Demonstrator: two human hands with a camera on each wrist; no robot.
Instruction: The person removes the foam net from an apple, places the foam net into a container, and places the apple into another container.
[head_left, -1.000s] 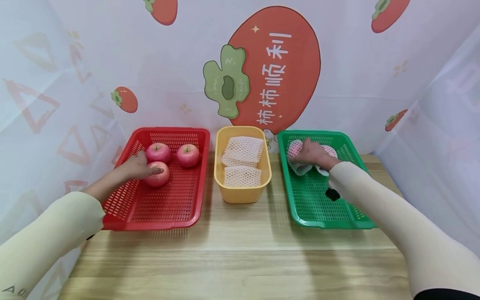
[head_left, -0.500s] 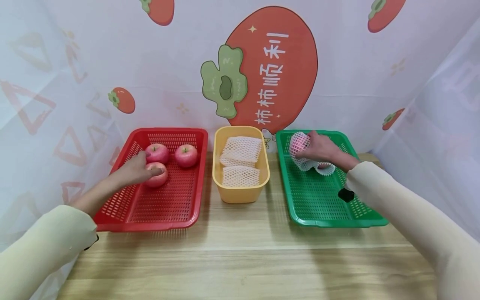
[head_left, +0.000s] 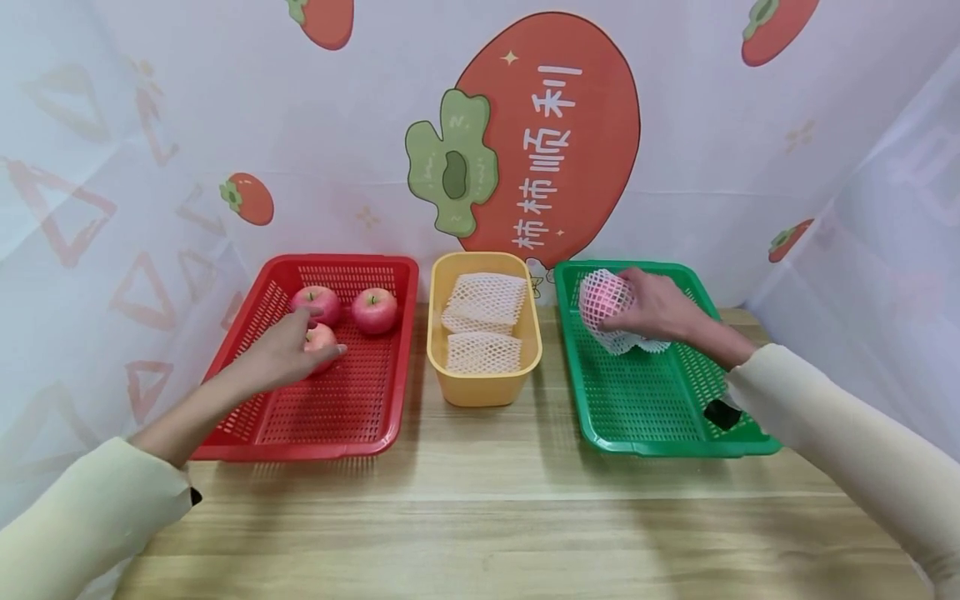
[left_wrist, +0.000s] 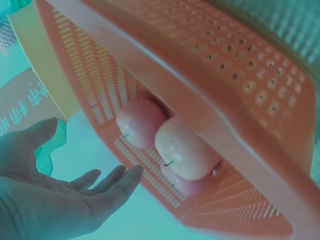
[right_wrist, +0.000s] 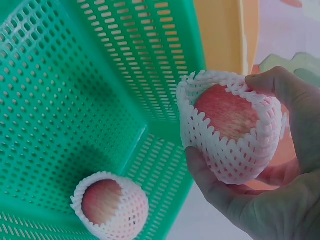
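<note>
My right hand (head_left: pixel 660 308) grips an apple in a white foam net (head_left: pixel 606 298), held up in the far left part of the green basket (head_left: pixel 637 408). The right wrist view shows thumb and fingers round the net, with red apple skin (right_wrist: pixel 227 112) bare at its opening. Another netted apple (right_wrist: pixel 115 205) lies in the basket below. My left hand (head_left: pixel 279 354) hovers over the red basket (head_left: pixel 337 421), fingers spread and holding nothing. It partly covers the nearest apple (head_left: pixel 321 335); two more bare apples (head_left: pixel 373 311) lie behind. The left wrist view shows its fingertips apart from the apples.
Between the baskets stands a yellow bin (head_left: pixel 483 390) with flat white foam nets (head_left: pixel 486 300) in it. All three containers are on a wood-grain table (head_left: pixel 480 525). A printed white curtain (head_left: pixel 315 125) hangs behind and along both sides.
My right hand has taken hold of the netted apple, tilted it and raised it a little. My left hand has drawn slightly nearer and to the right, coming off the apples.
</note>
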